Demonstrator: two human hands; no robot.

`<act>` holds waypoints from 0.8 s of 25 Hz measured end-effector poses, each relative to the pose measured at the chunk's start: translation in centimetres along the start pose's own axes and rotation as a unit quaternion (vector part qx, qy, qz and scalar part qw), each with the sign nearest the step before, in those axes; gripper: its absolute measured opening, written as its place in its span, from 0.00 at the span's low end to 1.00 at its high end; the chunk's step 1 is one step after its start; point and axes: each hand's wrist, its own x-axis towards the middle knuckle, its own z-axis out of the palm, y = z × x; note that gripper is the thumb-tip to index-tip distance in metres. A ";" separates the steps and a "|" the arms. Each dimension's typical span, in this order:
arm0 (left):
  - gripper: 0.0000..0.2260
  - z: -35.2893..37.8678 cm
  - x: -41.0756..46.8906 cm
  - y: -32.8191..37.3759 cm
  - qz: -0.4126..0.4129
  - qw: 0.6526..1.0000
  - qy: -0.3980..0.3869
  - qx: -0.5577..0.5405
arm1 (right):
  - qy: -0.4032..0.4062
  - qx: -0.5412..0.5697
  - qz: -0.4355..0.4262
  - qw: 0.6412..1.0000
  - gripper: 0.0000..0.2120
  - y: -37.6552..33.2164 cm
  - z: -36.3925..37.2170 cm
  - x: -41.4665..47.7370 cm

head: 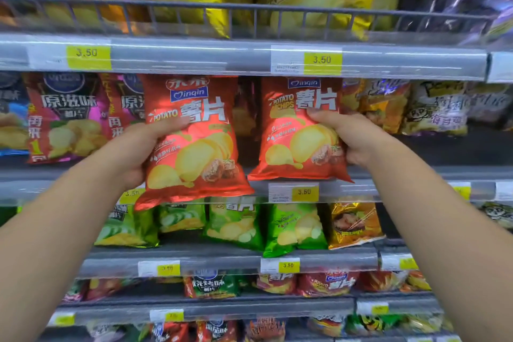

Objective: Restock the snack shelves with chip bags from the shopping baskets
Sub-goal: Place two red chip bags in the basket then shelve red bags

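A narrow dark gap is open between the left red chip bag [194, 141] and the right red chip bag [299, 133]. Further right, the middle shelf [458, 151] lies bare, perhaps only its front strip. Pink bags [66, 116] block the left.

Our left hand [130, 153] is gripping the left red bag [194, 141] of potato chips by its left side, thumb lying across the front, and the bag's bottom is hanging over the front edge of the middle shelf [410, 175]. Our right hand [352, 139] is gripping the right red bag [299, 133] by its right side, its bottom sitting at that same front edge, just above a yellow price tag [304, 191]. Green bags [236, 225] are standing on the shelf below.
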 end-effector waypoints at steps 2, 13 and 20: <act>0.16 0.4 -0.1 -0.1 0.004 1.000 0.017 0.000 | -0.005 -0.004 -0.016 1.000 0.31 0.3 -0.1 1.4; 0.11 2.7 0.6 0.7 0.021 0.998 0.058 0.000 | 0.052 -0.070 -0.134 0.987 0.33 3.6 -0.1 5.3; 0.07 3.1 2.1 0.3 0.052 0.996 0.073 0.000 | -0.020 -0.119 -0.130 0.984 0.46 5.5 -1.5 5.4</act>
